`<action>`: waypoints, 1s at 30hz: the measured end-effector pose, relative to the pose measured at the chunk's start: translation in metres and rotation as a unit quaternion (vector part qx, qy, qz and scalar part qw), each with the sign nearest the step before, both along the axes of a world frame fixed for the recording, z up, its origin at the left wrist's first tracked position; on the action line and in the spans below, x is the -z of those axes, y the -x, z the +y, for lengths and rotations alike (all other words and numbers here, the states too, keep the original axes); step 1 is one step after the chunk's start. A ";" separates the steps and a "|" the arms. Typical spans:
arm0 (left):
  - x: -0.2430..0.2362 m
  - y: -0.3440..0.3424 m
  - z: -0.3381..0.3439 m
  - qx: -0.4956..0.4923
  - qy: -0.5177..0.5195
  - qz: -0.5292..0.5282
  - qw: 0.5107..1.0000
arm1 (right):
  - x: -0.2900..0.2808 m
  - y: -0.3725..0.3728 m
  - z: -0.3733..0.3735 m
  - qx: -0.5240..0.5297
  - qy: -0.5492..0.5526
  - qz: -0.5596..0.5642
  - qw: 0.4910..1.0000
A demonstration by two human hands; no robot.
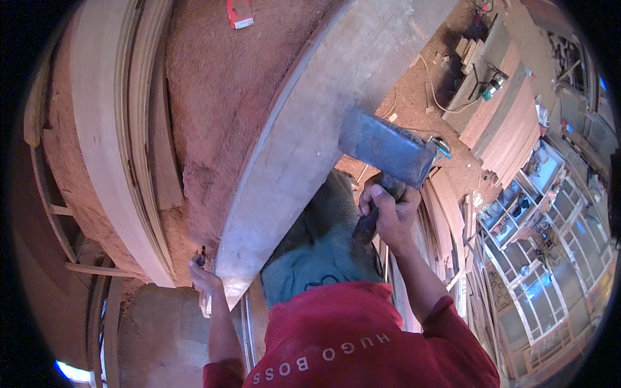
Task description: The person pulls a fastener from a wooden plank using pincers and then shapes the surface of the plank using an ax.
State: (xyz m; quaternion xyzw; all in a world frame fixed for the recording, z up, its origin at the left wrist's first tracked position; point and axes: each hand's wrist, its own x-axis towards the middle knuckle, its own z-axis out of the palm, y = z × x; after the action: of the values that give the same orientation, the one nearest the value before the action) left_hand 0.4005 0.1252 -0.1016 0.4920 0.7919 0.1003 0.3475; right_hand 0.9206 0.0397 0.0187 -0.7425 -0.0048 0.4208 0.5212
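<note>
My right hand [392, 210] is closed around the dark handle of a mallet with a big block-shaped, blue-black head [387, 145]. The mallet is raised over the right edge of a long, pale curved plank [284, 152]. At the near, narrow end of this plank is my left hand [206, 278], its fingers closed. A small dark piece [202, 252] sticks up from that hand; what it is cannot be made out. Reddish-brown sawdust [223, 97] covers the surface left of the plank.
Curved boards [103, 129] are stacked at the left. A red-and-white packet [239, 13] lies on the sawdust at the top. To the right are a teal power tool [493, 85] on boards, a cord, more planks [508, 139] and white-framed panels [537, 284].
</note>
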 end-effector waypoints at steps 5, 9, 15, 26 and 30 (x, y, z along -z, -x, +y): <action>0.000 -0.006 0.003 0.025 -0.002 0.021 0.999 | 0.020 0.017 0.002 0.005 -0.022 -0.071 0.997; -0.005 -0.013 0.002 0.036 -0.004 0.042 0.998 | 0.030 0.011 -0.005 -0.082 -0.026 -0.095 0.992; -0.012 -0.022 0.005 0.054 0.001 0.070 0.996 | 0.039 0.011 -0.011 -0.047 -0.066 -0.103 0.991; -0.037 -0.091 0.039 0.175 -0.089 0.136 0.971 | 0.026 -0.024 -0.029 -0.186 -0.012 -0.114 0.976; -0.044 -0.209 0.075 0.239 -0.171 -0.005 0.956 | 0.003 -0.063 -0.021 -0.314 -0.014 -0.349 0.883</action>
State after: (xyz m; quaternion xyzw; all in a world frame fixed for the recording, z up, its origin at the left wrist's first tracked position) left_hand 0.6091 0.2001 -0.0578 0.7185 0.6204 0.1508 0.2759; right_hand 0.9838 0.0185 0.0160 -0.7935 -0.4249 0.2764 0.3367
